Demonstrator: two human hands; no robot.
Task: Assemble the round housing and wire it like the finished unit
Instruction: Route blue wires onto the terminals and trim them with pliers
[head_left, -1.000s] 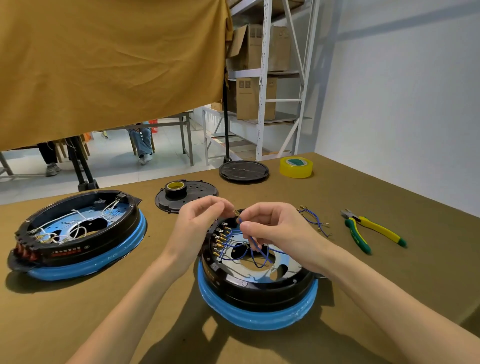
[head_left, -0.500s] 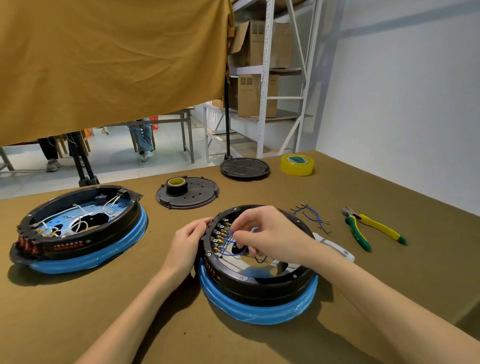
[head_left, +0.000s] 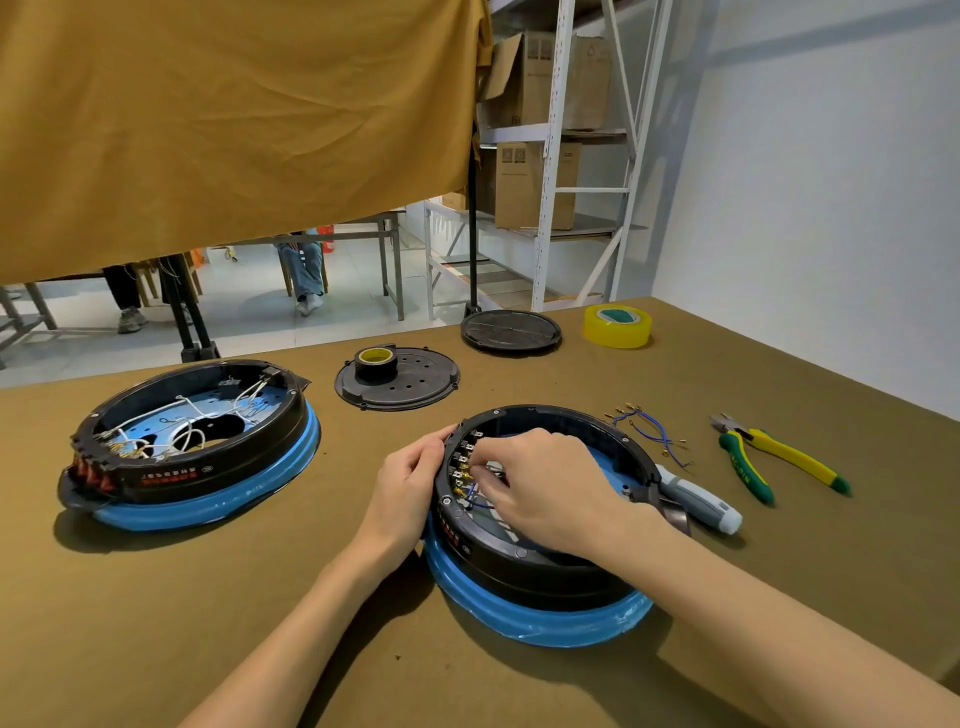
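Observation:
The round black housing (head_left: 540, 566) on its blue ring sits in front of me. My left hand (head_left: 410, 488) grips its left outer rim. My right hand (head_left: 545, 483) reaches inside, fingertips pinched on a blue wire (head_left: 475, 501) beside the row of brass terminals (head_left: 462, 470) on the left inner wall. The finished unit (head_left: 197, 457), wired in white, stands at the left. Spare blue wires (head_left: 649, 431) with brass lugs lie to the right of the housing.
A grey-handled screwdriver (head_left: 696, 499) lies against the housing's right side. Green-yellow pliers (head_left: 779, 462) lie further right. A black cover plate (head_left: 397, 384) carrying a tape roll, a second black lid (head_left: 511, 330) and yellow tape (head_left: 617, 326) sit at the back.
Both hands came down from above the housing. My left hand moved onto the left rim, and my right hand carried the blue wire down to the terminal row.

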